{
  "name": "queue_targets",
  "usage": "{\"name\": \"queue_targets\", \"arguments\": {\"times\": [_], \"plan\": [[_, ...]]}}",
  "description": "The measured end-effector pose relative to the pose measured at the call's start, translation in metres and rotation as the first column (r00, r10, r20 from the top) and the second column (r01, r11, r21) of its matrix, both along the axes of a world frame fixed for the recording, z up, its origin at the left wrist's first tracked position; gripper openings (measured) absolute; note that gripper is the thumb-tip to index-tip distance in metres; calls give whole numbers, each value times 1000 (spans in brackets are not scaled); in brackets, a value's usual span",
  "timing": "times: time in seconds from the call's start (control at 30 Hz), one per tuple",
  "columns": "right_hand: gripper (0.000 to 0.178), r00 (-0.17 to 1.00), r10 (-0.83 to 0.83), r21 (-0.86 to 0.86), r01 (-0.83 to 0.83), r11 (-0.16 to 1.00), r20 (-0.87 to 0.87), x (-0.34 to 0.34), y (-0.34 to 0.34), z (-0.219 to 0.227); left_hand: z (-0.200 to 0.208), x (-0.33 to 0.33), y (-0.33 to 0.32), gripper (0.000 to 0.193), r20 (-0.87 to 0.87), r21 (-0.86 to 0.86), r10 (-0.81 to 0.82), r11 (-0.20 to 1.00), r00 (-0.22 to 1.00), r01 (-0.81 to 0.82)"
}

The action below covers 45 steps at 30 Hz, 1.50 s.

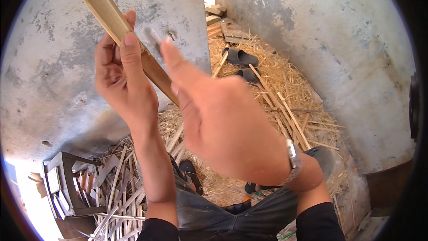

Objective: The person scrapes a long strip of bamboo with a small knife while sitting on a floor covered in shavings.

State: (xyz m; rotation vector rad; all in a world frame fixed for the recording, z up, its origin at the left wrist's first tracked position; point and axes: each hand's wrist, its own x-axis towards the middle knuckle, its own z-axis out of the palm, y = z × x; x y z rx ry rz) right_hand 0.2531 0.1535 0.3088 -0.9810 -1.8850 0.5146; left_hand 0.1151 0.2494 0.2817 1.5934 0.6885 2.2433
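Head view: right hand (236,125), blurred, curled, whose hold on a smeared silvery sliver (154,37) cannot be told; left hand (122,78) grasping a pale-tan grooved wooden strip (100,5), upper end cut off, lower end hidden behind the right; beyond, black rubber slippers (243,57) on yellow straw (292,78).

Place: small, rough workshop for wood or bamboo, by the look of it.
Floor: thick litter of curled, straw-coloured shavings (278,69).
Offcuts: narrow split strips (117,178) heaped at left; longer sticks (294,120) lying across the shavings.
Walls (312,31): bare grey, stained, surface flaking.
Workpiece: long pale length (104,6) in the left hand (124,73).
Sandals (240,58): dark, amid the shavings.
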Motion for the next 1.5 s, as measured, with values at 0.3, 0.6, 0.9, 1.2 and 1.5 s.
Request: {"name": "queue_targets", "arguments": {"times": [0.3,0.6,0.9,1.2,1.5], "plan": [[71,985,-15,-14,17,1000,173,-19,-16,-11,2,-13,-13,25,13,-36,58,998,998,-57],[70,965,-31,-231,93,968,261,-12,-6,-108,-3,-24,-7,26,-11,-44,85,995,996,-85],[59,991,-41,64,50,997,-131,-15,2,-25,-2,-1,-11,28,6,-17,-88,996,996,88],[51,960,-186,-346,250,904,208,21,-14,-304,-6,-18,0,28,-17,-23,-34,999,999,34],[56,981,-128,-274,84,958,-148,-20,-6,-114,-11,-36,7,31,-48,-18,-175,984,983,175]]}}
